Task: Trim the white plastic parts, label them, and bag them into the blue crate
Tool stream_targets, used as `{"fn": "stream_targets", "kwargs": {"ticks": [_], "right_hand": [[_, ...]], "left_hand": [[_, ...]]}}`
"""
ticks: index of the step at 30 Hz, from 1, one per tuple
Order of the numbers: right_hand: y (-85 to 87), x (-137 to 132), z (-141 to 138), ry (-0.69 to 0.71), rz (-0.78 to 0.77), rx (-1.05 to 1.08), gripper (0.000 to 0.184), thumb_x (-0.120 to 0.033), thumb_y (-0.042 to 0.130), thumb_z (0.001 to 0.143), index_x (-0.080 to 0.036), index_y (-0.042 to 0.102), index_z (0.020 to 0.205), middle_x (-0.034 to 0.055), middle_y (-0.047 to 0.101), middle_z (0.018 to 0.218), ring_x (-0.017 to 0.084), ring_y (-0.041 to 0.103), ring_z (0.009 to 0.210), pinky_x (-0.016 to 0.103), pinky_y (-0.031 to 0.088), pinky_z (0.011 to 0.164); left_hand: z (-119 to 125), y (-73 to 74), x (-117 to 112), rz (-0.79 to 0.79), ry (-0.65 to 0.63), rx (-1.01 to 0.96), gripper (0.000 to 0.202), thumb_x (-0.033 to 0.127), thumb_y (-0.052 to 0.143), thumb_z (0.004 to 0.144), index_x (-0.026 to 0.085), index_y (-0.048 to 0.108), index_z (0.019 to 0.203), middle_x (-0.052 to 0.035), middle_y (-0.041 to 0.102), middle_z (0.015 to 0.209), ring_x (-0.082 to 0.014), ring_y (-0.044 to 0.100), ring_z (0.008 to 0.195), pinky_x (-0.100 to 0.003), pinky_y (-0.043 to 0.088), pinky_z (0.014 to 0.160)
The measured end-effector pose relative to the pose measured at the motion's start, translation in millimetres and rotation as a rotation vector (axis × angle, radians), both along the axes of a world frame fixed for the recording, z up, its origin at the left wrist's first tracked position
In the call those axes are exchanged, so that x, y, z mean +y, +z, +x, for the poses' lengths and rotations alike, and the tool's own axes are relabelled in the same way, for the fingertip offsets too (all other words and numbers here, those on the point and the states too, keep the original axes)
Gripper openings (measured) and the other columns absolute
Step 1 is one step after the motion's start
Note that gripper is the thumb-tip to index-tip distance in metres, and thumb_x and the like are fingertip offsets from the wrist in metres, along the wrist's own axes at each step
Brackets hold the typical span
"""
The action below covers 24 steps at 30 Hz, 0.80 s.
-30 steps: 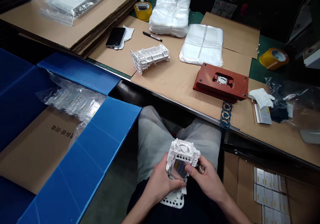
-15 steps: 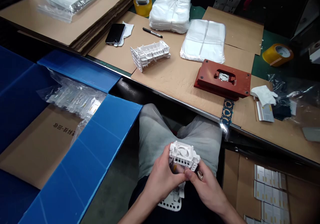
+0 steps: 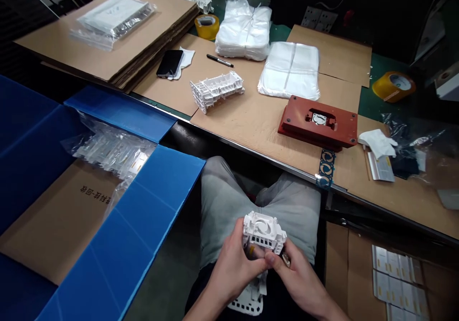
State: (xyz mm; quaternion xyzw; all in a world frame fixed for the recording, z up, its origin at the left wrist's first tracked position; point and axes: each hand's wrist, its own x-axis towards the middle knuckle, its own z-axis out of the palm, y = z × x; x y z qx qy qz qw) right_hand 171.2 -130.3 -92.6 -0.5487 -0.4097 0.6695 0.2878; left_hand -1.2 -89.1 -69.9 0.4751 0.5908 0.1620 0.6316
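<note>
Over my lap I hold a white plastic frame part (image 3: 263,227) between both hands. Its near end shows a round recess and a row of small square holes; a perforated plate shows lower down. My left hand (image 3: 234,259) is closed around its left side, thumb across the front. My right hand (image 3: 297,271) grips the right side, its thumb meeting the left one. A small object with a metallic look shows at the right fingers, too small to name. On the bench lies a similar white plastic frame part (image 3: 218,89).
A red fixture block (image 3: 322,122) sits near the bench edge, a dark strip with ring cut-outs (image 3: 326,168) beside it. Bundled plastic bags (image 3: 290,70), a phone (image 3: 169,63), a pen (image 3: 220,60) and tape (image 3: 394,86) lie around. A blue box (image 3: 154,201) stands left.
The camera view has tilted up slightly, so the bench things appear lower. My hands keep the same hold on the white part.
</note>
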Motion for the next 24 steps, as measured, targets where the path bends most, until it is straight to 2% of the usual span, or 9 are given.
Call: {"fn": "stream_targets", "kwargs": {"ticks": [3, 9, 15, 18, 21, 24], "right_hand": [[2.8, -2.1, 3.1, 0.0, -0.025, 0.001, 0.04, -0.041, 0.062, 0.095, -0.027, 0.056, 0.132, 0.0042, 0.063, 0.137, 0.024, 0.058, 0.127, 0.034, 0.044, 0.107], [5.2, -13.1, -0.3, 0.007, 0.06, -0.133, 0.034, -0.038, 0.056, 0.098, -0.026, 0.056, 0.13, 0.0074, 0.066, 0.132, 0.026, 0.062, 0.12, 0.036, 0.048, 0.101], [4.9, -9.3, -8.5, 0.036, 0.154, -0.208, 0.032, -0.037, 0.051, 0.1, -0.021, 0.055, 0.127, 0.0109, 0.069, 0.12, 0.024, 0.066, 0.109, 0.035, 0.051, 0.095], [-0.5, -0.9, -8.8, 0.025, 0.112, -0.132, 0.036, -0.038, 0.052, 0.1, -0.022, 0.053, 0.132, 0.0098, 0.066, 0.128, 0.024, 0.063, 0.117, 0.036, 0.049, 0.1], [-3.6, 7.4, -6.0, 0.012, 0.047, -0.023, 0.042, -0.038, 0.053, 0.1, -0.025, 0.049, 0.139, 0.0075, 0.061, 0.139, 0.024, 0.055, 0.13, 0.038, 0.043, 0.11], [-3.6, 12.4, -3.0, -0.024, -0.006, 0.041, 0.048, -0.036, 0.058, 0.097, -0.026, 0.047, 0.143, 0.0065, 0.057, 0.144, 0.024, 0.053, 0.134, 0.04, 0.039, 0.114]], "left_hand": [[-0.8, 3.3, -2.4, 0.007, -0.015, -0.013, 0.066, 0.023, 0.078, 0.07, 0.029, 0.043, 0.125, 0.0007, 0.068, 0.111, -0.0221, 0.065, 0.099, -0.029, 0.049, 0.08], [1.6, 6.0, -4.9, -0.032, 0.001, -0.023, 0.04, 0.019, 0.075, 0.07, 0.024, 0.053, 0.103, 0.0043, 0.068, 0.083, -0.0184, 0.062, 0.075, -0.026, 0.046, 0.064], [0.1, 1.8, -4.6, -0.001, 0.038, 0.018, 0.038, 0.022, 0.078, 0.068, 0.023, 0.057, 0.1, 0.0041, 0.067, 0.082, -0.0181, 0.06, 0.075, -0.026, 0.046, 0.064], [-1.4, -3.1, -0.1, -0.014, 0.021, 0.036, 0.042, 0.027, 0.078, 0.07, 0.023, 0.056, 0.105, 0.0037, 0.068, 0.085, -0.0193, 0.062, 0.078, -0.028, 0.047, 0.067], [-1.4, -5.8, 5.6, -0.035, 0.023, 0.021, 0.051, 0.025, 0.076, 0.072, 0.026, 0.051, 0.117, 0.0013, 0.071, 0.1, -0.0226, 0.066, 0.091, -0.031, 0.049, 0.078], [-1.4, -6.2, 8.0, -0.036, 0.018, 0.002, 0.057, 0.026, 0.075, 0.074, 0.026, 0.048, 0.125, -0.0019, 0.07, 0.11, -0.0248, 0.067, 0.098, -0.035, 0.05, 0.085]]}}
